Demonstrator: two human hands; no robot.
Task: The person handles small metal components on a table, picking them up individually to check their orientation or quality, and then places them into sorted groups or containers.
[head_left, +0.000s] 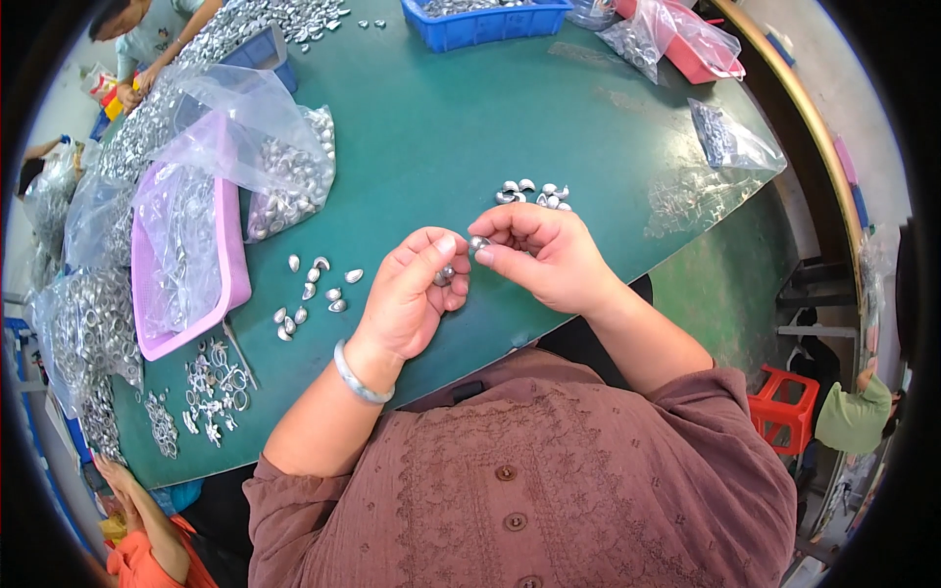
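My left hand (417, 289), with a pale bangle on its wrist, is closed around small silvery metal pieces (444, 275) that show between its fingers. Close to it, my right hand (544, 257) pinches a shiny rounded metal piece (478, 244) between thumb and fingers. On the green table (421, 137), a loose group of teardrop-shaped metal pieces (309, 291) lies left of my left hand. Another small cluster of curved metal pieces (526, 185) sits just beyond my right hand. The fingers partly hide what both hands hold.
A purple basket (235, 245) holding clear plastic stands at left, beside a bag of metal pieces (294, 176). Small ring-like parts (216, 387) lie near it. A blue tray (470, 27) is at the far edge; a red stool (784, 407) stands right. Other people work at left.
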